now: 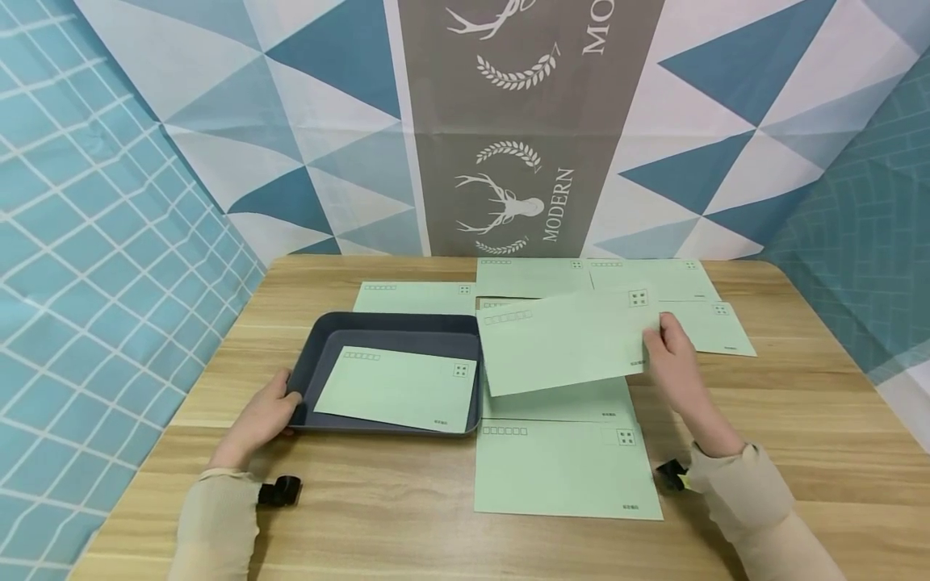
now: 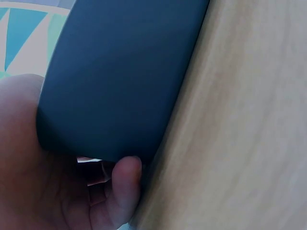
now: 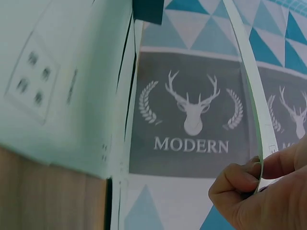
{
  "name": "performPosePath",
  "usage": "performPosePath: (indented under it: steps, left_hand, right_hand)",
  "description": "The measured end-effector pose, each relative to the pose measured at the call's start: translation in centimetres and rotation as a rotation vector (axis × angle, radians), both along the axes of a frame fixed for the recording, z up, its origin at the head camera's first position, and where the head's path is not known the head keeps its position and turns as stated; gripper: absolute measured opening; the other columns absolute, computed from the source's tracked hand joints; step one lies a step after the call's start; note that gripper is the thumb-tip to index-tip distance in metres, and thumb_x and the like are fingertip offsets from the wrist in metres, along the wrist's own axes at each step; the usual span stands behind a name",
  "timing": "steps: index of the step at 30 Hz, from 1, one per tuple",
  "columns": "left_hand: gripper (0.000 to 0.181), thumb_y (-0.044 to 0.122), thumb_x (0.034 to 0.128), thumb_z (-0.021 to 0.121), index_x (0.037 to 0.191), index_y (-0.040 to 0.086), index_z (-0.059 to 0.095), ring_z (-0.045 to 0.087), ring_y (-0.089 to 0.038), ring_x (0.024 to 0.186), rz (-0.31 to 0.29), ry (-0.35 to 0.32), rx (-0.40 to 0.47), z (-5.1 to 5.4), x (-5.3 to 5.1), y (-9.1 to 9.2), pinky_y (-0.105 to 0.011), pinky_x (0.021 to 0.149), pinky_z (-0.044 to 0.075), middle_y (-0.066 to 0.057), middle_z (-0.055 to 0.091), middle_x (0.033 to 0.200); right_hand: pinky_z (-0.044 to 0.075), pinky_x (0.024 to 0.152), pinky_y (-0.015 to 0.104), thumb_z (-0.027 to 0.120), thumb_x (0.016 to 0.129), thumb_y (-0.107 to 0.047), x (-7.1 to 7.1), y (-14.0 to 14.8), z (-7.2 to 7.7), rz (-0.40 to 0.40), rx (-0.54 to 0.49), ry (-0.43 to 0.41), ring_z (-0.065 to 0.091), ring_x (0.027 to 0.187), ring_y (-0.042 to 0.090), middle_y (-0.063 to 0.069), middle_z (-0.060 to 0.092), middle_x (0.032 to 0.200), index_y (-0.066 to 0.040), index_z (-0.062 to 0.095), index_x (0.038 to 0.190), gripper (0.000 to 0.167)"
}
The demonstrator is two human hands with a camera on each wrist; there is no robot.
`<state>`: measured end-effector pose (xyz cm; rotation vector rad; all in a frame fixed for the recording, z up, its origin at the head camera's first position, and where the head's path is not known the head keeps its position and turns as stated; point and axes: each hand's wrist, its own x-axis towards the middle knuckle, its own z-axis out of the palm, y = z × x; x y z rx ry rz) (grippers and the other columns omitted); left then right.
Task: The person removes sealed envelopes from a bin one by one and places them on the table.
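My left hand grips the left end of a dark, shallow tray on the table, its thumb over the rim. In the left wrist view the fingers curl at the tray's corner. One pale green envelope lies slightly askew inside the tray. My right hand pinches another green envelope by its right edge, tilted and raised above the laid-out envelopes. The right wrist view shows this held envelope edge-on between thumb and fingers. It hides part of the envelopes beneath.
Several green envelopes lie on the wooden table: one near the front, others toward the back and right. Another envelope is partly hidden behind the tray. A patterned cloth hangs behind the table.
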<state>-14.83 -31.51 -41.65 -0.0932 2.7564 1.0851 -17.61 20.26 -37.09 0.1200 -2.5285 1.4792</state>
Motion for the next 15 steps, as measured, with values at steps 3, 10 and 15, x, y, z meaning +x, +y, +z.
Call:
performPosePath:
  steps: [3, 10, 15]
  left_hand:
    - [0.035, 0.008, 0.0886, 0.031, 0.119, -0.008, 0.033, 0.055, -0.026, 0.073, -0.002, 0.000, 0.002, -0.1, 0.0, 0.0, -0.031, 0.051, 0.050, -0.031, 0.049, 0.105]
    - [0.039, 0.008, 0.0887, 0.031, 0.124, -0.009, 0.030, 0.055, -0.027, 0.076, 0.002, 0.000, 0.000, -0.2, 0.0, -0.1, -0.031, 0.051, 0.050, -0.033, 0.048, 0.109]
    - [0.035, 0.008, 0.0890, 0.031, 0.120, -0.007, 0.033, 0.055, -0.024, 0.069, 0.005, 0.008, 0.003, -0.2, 0.0, -0.1, -0.032, 0.051, 0.049, -0.030, 0.051, 0.103]
  right_hand:
    - [0.030, 0.052, 0.023, 0.022, 0.098, -0.015, 0.1, 1.1, -0.3, -0.023, 0.006, -0.017, 0.032, 0.067, 0.012, 0.011, 0.039, 0.093, 0.009, 0.035, 0.116, 0.033]
    - [0.034, 0.057, 0.018, 0.021, 0.097, -0.016, 0.2, 3.6, 0.2, -0.148, 0.036, -0.062, 0.036, 0.076, 0.009, 0.020, 0.041, 0.116, 0.009, 0.035, 0.115, 0.034]
    - [0.038, 0.053, 0.018, 0.018, 0.095, -0.015, 0.3, 6.2, 1.1, -0.213, 0.080, -0.092, 0.040, 0.072, 0.008, 0.025, 0.040, 0.115, 0.012, 0.032, 0.123, 0.042]
